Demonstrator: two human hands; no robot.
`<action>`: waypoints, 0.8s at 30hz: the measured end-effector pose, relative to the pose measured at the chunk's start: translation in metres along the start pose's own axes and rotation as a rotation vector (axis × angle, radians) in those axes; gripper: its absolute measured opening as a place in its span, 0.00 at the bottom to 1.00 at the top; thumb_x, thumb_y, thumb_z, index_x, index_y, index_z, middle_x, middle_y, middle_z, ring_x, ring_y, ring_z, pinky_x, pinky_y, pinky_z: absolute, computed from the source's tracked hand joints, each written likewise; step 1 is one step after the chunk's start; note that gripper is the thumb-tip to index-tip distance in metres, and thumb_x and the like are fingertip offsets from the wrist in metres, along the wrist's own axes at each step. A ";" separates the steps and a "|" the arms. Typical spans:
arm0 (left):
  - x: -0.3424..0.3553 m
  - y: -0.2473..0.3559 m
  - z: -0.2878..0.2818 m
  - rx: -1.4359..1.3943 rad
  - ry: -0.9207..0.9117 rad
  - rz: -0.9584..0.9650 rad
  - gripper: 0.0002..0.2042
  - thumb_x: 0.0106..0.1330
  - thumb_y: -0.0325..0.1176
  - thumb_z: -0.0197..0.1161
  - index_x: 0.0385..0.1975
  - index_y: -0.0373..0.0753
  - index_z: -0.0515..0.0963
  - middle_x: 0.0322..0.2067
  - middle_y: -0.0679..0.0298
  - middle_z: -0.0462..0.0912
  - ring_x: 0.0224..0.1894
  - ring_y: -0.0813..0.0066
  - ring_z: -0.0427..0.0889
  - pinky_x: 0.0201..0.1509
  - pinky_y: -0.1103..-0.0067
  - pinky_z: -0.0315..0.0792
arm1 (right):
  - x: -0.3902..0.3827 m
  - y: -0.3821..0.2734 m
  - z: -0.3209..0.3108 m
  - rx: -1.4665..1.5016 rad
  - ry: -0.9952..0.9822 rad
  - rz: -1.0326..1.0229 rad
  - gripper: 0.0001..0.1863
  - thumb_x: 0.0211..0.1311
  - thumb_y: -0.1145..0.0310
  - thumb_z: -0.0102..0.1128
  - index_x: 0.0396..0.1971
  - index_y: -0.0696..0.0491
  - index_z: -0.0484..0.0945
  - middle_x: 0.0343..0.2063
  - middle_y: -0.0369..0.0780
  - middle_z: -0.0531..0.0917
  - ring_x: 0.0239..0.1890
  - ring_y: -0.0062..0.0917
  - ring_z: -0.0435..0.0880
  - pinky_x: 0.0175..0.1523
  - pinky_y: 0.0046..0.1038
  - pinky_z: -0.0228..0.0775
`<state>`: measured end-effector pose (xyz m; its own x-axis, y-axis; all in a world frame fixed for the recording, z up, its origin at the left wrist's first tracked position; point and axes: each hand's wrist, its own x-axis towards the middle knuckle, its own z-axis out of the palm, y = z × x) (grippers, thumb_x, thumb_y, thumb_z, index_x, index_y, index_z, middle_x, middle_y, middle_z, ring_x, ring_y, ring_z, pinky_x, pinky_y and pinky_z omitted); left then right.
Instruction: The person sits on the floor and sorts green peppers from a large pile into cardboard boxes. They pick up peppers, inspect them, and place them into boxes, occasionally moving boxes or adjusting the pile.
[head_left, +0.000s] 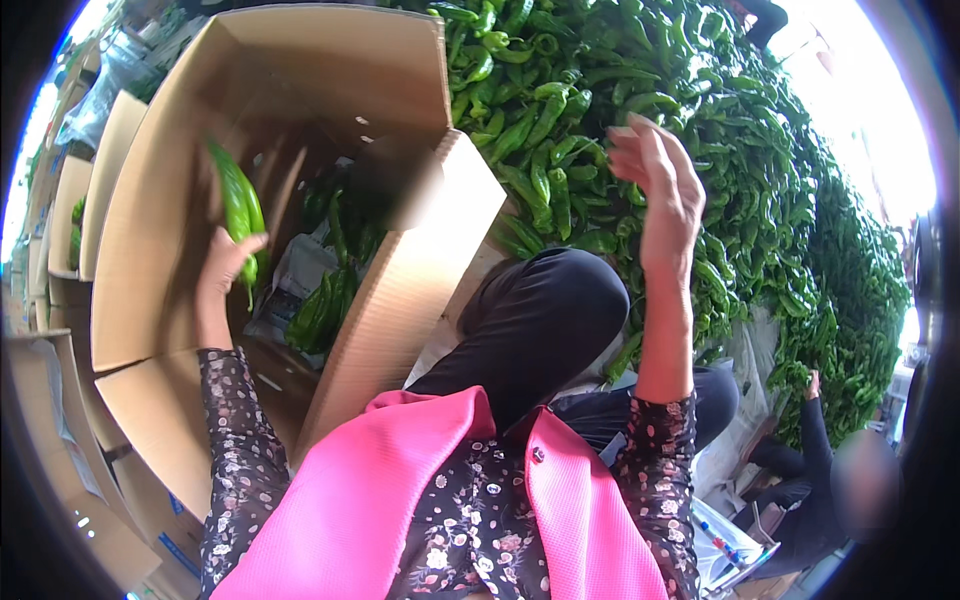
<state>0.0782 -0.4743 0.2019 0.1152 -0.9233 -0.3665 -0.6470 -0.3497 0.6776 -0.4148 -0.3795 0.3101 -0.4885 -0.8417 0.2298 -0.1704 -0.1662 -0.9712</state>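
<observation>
My left hand (225,262) reaches into a large open cardboard box (150,270) and grips long green peppers (238,200), at least two side by side. They point up along the box's left wall, the hand's far fingers hidden or blurred. More green peppers (322,312) lie on the box's bottom, with a pale sheet showing beside them. My right hand (665,185) is raised over a big heap of green peppers (600,90). Its fingers are stretched and a little bent, with nothing seen in them.
My bent knee (560,300) sits between box and heap. A box flap (440,220) sticks out toward the heap. Other cardboard boxes (65,430) stand at the left. At the lower right a person in dark clothes (815,490) reaches toward the heap.
</observation>
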 end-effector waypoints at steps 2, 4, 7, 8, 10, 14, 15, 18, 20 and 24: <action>0.027 -0.070 0.051 0.202 0.043 0.362 0.18 0.51 0.32 0.66 0.41 0.30 0.76 0.36 0.46 0.82 0.41 0.51 0.82 0.47 0.65 0.74 | -0.004 0.047 -0.067 -0.079 0.204 0.146 0.15 0.68 0.64 0.55 0.46 0.59 0.79 0.35 0.41 0.85 0.33 0.19 0.83 0.41 0.20 0.75; 0.037 -0.157 0.078 0.483 -0.054 0.152 0.23 0.49 0.33 0.67 0.45 0.31 0.75 0.39 0.42 0.80 0.46 0.42 0.78 0.49 0.62 0.73 | -0.011 0.084 -0.099 -0.123 0.259 0.240 0.14 0.68 0.65 0.55 0.45 0.59 0.79 0.34 0.41 0.85 0.32 0.19 0.83 0.39 0.20 0.74; 0.024 -0.256 0.108 0.664 -0.046 0.334 0.31 0.49 0.35 0.69 0.55 0.33 0.70 0.44 0.43 0.79 0.49 0.47 0.78 0.50 0.62 0.71 | -0.017 0.124 -0.126 -0.145 0.271 0.348 0.14 0.67 0.66 0.56 0.45 0.59 0.78 0.35 0.41 0.85 0.32 0.19 0.82 0.39 0.20 0.74; 0.009 -0.218 0.130 0.794 -0.130 0.090 0.33 0.49 0.36 0.70 0.58 0.34 0.68 0.45 0.45 0.79 0.49 0.48 0.78 0.51 0.61 0.71 | -0.021 0.131 -0.139 -0.178 0.288 0.380 0.14 0.67 0.66 0.56 0.45 0.59 0.78 0.35 0.41 0.85 0.32 0.19 0.82 0.39 0.20 0.74; 0.011 -0.182 0.114 0.702 -0.040 0.306 0.31 0.50 0.36 0.70 0.56 0.34 0.70 0.43 0.46 0.80 0.47 0.48 0.79 0.49 0.61 0.72 | -0.019 0.147 -0.147 -0.167 0.275 0.416 0.13 0.66 0.68 0.56 0.46 0.60 0.77 0.35 0.41 0.85 0.32 0.19 0.82 0.38 0.20 0.74; -0.017 -0.006 0.093 0.454 0.066 0.568 0.15 0.55 0.29 0.67 0.41 0.31 0.77 0.34 0.50 0.80 0.38 0.60 0.81 0.43 0.72 0.75 | -0.012 0.187 -0.138 -0.202 0.220 0.472 0.13 0.61 0.70 0.59 0.43 0.60 0.79 0.33 0.40 0.84 0.32 0.18 0.82 0.39 0.20 0.75; -0.044 0.086 0.100 0.320 0.035 0.520 0.09 0.57 0.26 0.65 0.36 0.30 0.77 0.32 0.52 0.80 0.36 0.64 0.81 0.41 0.75 0.76 | -0.011 0.199 -0.134 -0.205 0.209 0.486 0.12 0.60 0.70 0.60 0.41 0.60 0.80 0.32 0.39 0.84 0.32 0.19 0.82 0.39 0.21 0.75; -0.098 0.207 0.146 -0.094 -0.137 0.934 0.06 0.63 0.24 0.57 0.38 0.31 0.76 0.38 0.57 0.78 0.39 0.72 0.79 0.50 0.76 0.73 | -0.010 0.241 -0.117 -0.354 0.115 0.476 0.15 0.55 0.67 0.63 0.39 0.60 0.81 0.31 0.42 0.85 0.33 0.25 0.84 0.42 0.27 0.76; -0.094 0.258 0.204 -0.214 -0.160 1.077 0.13 0.61 0.27 0.61 0.45 0.31 0.75 0.44 0.55 0.78 0.45 0.69 0.79 0.53 0.75 0.72 | -0.001 0.254 -0.090 -0.455 -0.006 0.486 0.17 0.53 0.63 0.65 0.39 0.60 0.81 0.32 0.45 0.85 0.35 0.31 0.84 0.43 0.30 0.75; 0.031 0.273 0.318 0.159 -0.107 0.828 0.38 0.58 0.46 0.66 0.63 0.29 0.61 0.58 0.44 0.69 0.61 0.54 0.70 0.64 0.68 0.65 | 0.025 0.259 -0.043 -0.588 -0.299 0.508 0.25 0.51 0.50 0.64 0.35 0.61 0.82 0.33 0.51 0.84 0.37 0.40 0.84 0.44 0.36 0.75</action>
<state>-0.3350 -0.5482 0.1727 -0.5092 -0.8484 0.1446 -0.5899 0.4664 0.6592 -0.5080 -0.4217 0.0673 -0.3932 -0.8564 -0.3347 -0.4499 0.4967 -0.7423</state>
